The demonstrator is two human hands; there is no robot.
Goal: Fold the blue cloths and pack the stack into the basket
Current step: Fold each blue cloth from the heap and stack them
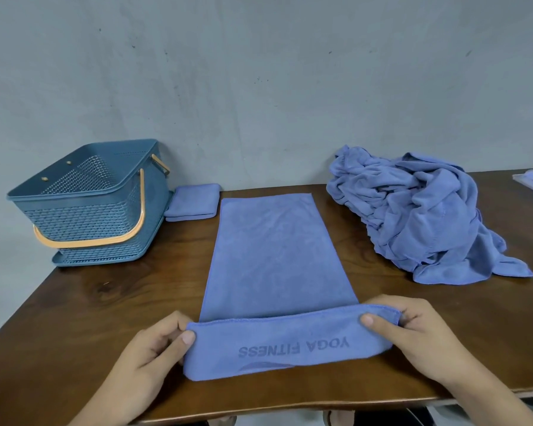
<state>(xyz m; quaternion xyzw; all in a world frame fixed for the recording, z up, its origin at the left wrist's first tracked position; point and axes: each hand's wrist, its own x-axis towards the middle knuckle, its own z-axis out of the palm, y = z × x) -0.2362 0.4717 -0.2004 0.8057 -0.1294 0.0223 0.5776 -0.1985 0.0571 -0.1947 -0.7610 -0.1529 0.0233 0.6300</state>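
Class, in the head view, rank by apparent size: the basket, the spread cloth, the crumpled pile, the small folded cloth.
1. The spread cloth, though it lies nearest the camera.
2. The crumpled pile and the basket look alike; no ranking between them.
3. The small folded cloth.

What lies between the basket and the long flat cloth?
Between basket and long flat cloth: a small folded blue cloth, shown in the head view.

I'm finding bare table [173, 265] open between the basket [83, 204] and spread cloth [274, 250]; the cloth pile [419, 216] is crowding my right.
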